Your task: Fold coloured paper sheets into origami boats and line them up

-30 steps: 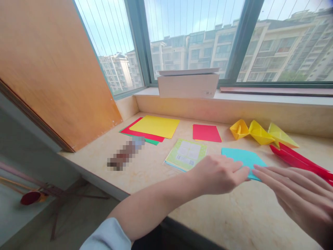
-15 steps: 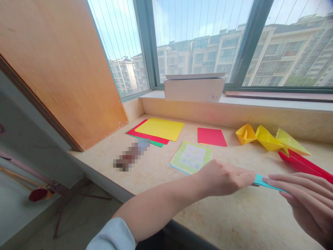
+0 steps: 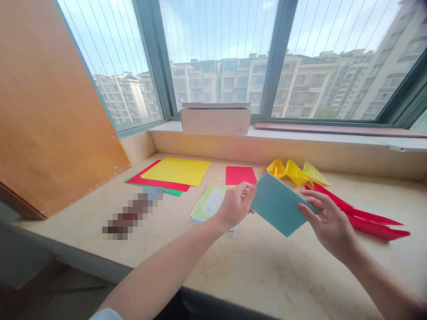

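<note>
Between my hands, a square of blue-green paper (image 3: 282, 205) is held up above the counter, tilted with one corner pointing down. My left hand (image 3: 236, 202) pinches its left corner, thumb and fingers closed. At the opposite corner my right hand (image 3: 325, 218) grips the paper, with the thumb on the near face and the fingers behind. Just beyond my left hand lies a pack with a green and white cover (image 3: 204, 202), partly hidden by that hand. Red folded paper pieces (image 3: 376, 226) rest on the counter right of my right hand.
Large yellow sheets (image 3: 176, 171) overlap red and green ones at the left back. A small red square sheet (image 3: 239, 175) lies mid-counter. Several yellow folded paper shapes (image 3: 296, 173) stand at the back right. A white box (image 3: 215, 121) sits on the window ledge. A pixelated item (image 3: 131, 213) lies front left.
The blue-green paper has turned from edge-on to showing its broad face. My hands have moved further apart, to opposite corners. The view has swung right.
</note>
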Demonstrator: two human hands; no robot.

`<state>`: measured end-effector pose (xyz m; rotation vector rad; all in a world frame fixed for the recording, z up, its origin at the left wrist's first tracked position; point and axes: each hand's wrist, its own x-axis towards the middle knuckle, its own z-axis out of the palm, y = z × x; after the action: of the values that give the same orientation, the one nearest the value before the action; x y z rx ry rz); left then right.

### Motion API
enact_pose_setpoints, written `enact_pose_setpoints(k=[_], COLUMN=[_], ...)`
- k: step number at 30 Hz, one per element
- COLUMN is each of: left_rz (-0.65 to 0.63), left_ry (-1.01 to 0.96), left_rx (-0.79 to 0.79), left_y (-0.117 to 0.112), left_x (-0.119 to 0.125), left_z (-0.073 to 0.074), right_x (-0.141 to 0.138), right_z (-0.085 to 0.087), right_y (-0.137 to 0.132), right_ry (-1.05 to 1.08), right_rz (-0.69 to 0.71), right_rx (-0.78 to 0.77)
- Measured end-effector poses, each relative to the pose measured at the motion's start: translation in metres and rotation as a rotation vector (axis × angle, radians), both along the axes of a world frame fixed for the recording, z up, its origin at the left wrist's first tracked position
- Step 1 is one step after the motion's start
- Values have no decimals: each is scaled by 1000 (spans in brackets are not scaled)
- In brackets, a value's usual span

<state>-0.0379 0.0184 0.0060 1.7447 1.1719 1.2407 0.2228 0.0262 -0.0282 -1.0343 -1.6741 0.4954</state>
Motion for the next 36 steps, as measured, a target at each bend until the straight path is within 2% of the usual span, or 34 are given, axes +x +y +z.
enact_pose_setpoints(k=[2,5,7,10,13,17,20,26,29,33,36], left_rz=[-20,-88,-157,-230,-267,-181,-104,-58,-9,29,22], left_ry=[-128,-247,-286,-332,-420,-475,-481,-545,-564,-585,-527], left_rx=[-99,-149,-173,-192,-217,-268,-315,-348,-360,-371,-315], left_y=[3,2,0,-1,3,8,11,16,18,19,17], left_x=[0,1,1,1,-1,-3,-4,-6,-8,-8,-7], left_z=[1,4,5,4,1,0,1,-3,-4,-4,-3], right_x=[-4,-5,-3,-3,-6,-7,-4,-3,-5,-9,-10], right_z=[5,12,15,17,19,20,20,19,19,20,19], right_y=[0,3,4,4,2,-3,-7,-11,-9,-1,5], right_ry=[174,220,245,376,527,541,410,187,92,-59,-53], right_rz=[36,-30,-24,106,262,451,557,715,610,428,373], right_rx=[-109,-207,-306,-474,-558,-605,-611,-616,-527,-293,-203])
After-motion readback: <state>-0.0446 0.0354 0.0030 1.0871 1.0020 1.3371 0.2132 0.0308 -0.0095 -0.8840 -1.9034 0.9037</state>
